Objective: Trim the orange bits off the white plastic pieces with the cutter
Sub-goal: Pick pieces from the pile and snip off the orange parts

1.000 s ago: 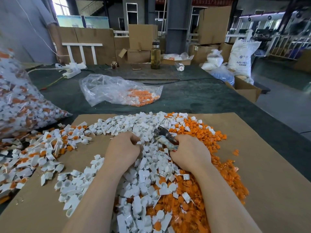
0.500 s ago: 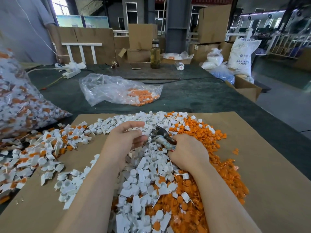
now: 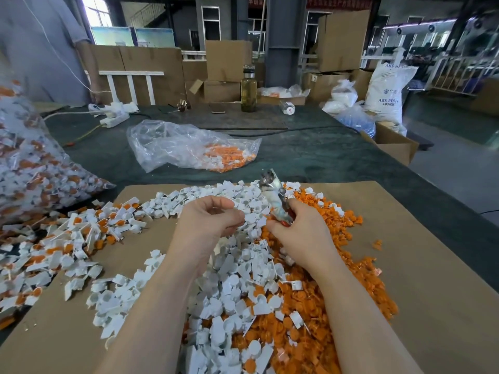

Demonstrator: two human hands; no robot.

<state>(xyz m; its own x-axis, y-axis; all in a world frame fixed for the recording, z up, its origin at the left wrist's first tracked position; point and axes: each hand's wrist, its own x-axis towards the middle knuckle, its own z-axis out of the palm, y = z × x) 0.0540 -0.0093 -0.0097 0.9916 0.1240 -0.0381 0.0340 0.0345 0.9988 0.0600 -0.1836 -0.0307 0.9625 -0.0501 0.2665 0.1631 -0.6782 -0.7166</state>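
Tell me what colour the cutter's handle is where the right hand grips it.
Red, showing just below the silvery metal of the cutter, beside the right hand; the head view shows it.

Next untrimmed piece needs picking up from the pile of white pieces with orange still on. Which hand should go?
Left. The left hand is nearer the untrimmed pile, its fingers only loosely curled, whereas the right hand grips the cutter.
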